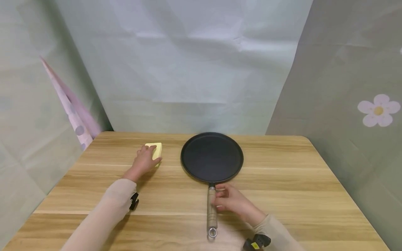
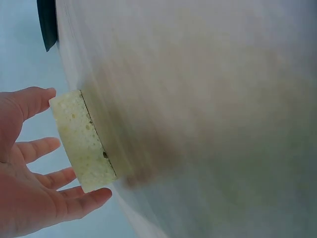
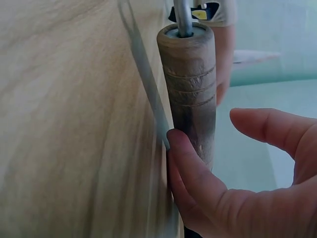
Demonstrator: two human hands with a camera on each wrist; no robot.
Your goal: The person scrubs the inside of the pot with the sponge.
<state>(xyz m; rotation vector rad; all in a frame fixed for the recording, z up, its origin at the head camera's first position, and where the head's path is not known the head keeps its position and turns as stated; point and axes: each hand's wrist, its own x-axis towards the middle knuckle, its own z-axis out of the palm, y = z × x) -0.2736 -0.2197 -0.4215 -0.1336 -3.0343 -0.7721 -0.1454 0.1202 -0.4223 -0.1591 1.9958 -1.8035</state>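
Pan is lying flat on the worktop in the head view, near the middle, its dark round dish facing up and its wooden handle pointing toward the person. Nothing is sitting in the dish; it is showing bare black surface. The right hand is resting at the handle, fingers bent toward the wood from the right side. The left hand is reaching over a yellow sponge lying to the left of the pan, apart from its rim.

Seen from the left wrist, the left hand is spreading around the sponge, thumb tip touching one end and the lowest finger touching the other, the middle fingers straight and just short of it. So this grip is open, only beginning to bracket the sponge. Closing thumb and fingers on the two short ends, I judge, would be lifting it cleanly off the worktop.

Seen from the right wrist, the right hand is touching the handle with one finger laid along its side, while another finger is hovering clear on the far side. This grip is open too, not yet wrapped round the wood. Steadying the pan well probably calls for curling the fingers fully round the ribbed part of the handle, so the dish is not swivelling under a wipe
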